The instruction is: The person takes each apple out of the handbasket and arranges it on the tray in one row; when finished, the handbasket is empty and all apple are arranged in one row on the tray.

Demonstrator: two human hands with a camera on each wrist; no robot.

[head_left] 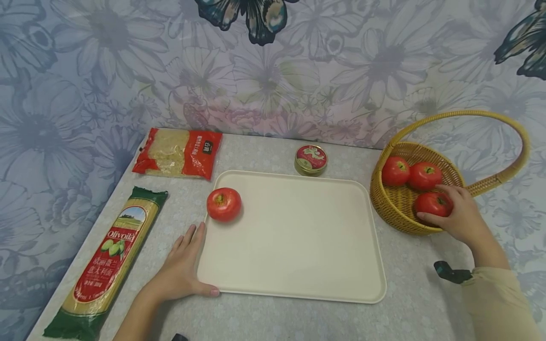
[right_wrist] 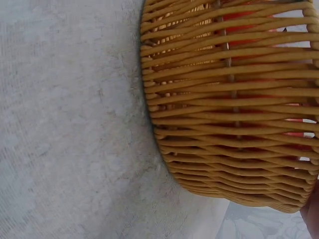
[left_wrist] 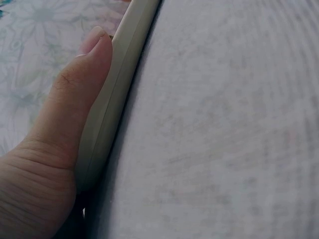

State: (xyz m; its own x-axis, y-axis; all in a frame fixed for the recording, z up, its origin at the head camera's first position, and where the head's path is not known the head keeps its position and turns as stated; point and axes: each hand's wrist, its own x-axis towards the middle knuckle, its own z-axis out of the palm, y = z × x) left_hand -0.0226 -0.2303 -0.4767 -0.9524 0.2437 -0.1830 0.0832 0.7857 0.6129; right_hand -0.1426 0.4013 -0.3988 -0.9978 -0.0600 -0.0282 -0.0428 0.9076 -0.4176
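My left hand (head_left: pixel 181 270) lies at the near left corner of a cream tray (head_left: pixel 294 237), its fingers extended along the left rim and its thumb at the front edge. In the left wrist view, the thumb (left_wrist: pixel 75 94) rests against the tray's side (left_wrist: pixel 112 104). A round red fruit (head_left: pixel 223 204), apple or tomato, sits in the tray's far left corner. On the right, my right hand (head_left: pixel 462 215) reaches into a wicker basket (head_left: pixel 394 220) and grips a red fruit (head_left: pixel 432 203) between thumb and fingers. Two more red fruits (head_left: pixel 395 171) lie behind it.
A long spaghetti pack (head_left: pixel 104 265) lies left of the tray. Behind the tray are a red-and-clear pasta bag (head_left: pixel 177 152) and a small round tin (head_left: pixel 311 160). The basket's tall handle (head_left: pixel 469 113) arches over its right side. A flowered backdrop (head_left: pixel 273 85) stands behind the table.
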